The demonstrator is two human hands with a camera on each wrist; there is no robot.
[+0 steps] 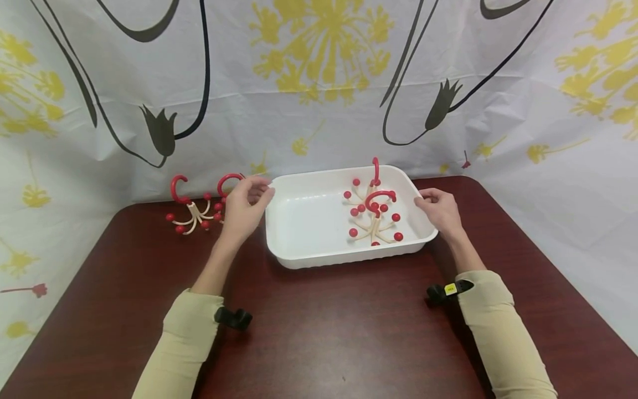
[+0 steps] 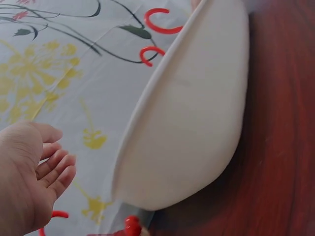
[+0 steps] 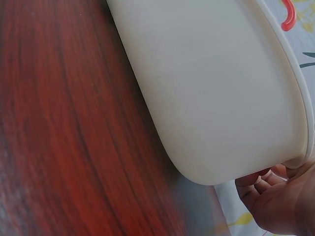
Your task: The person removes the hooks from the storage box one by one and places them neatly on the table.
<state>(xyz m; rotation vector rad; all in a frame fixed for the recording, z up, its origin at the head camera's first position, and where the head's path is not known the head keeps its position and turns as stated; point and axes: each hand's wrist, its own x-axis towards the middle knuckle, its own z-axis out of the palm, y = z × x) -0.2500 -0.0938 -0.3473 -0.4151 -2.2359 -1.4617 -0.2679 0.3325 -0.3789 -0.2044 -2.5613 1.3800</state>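
A white rectangular tray (image 1: 314, 221) stands toward the back of the table. On its right side lie two multi-arm hangers, a front one (image 1: 376, 226) and one behind it (image 1: 376, 170), each with a red hook, cream arms and red ball tips. My right hand (image 1: 441, 210) grips the tray's right rim, thumb over the edge and fingers beneath, as the right wrist view shows too. By the left rim is my left hand (image 1: 242, 208), its fingers loosely bent; in the left wrist view this hand (image 2: 29, 177) shows a gap from the tray wall (image 2: 182, 108).
Left of the tray, another hanger (image 1: 193, 209) stands on the dark red-brown table (image 1: 324, 321). One more hanger (image 1: 220, 186) beside it is partly hidden behind my left hand. A patterned white cloth (image 1: 224, 127) hangs behind the table.
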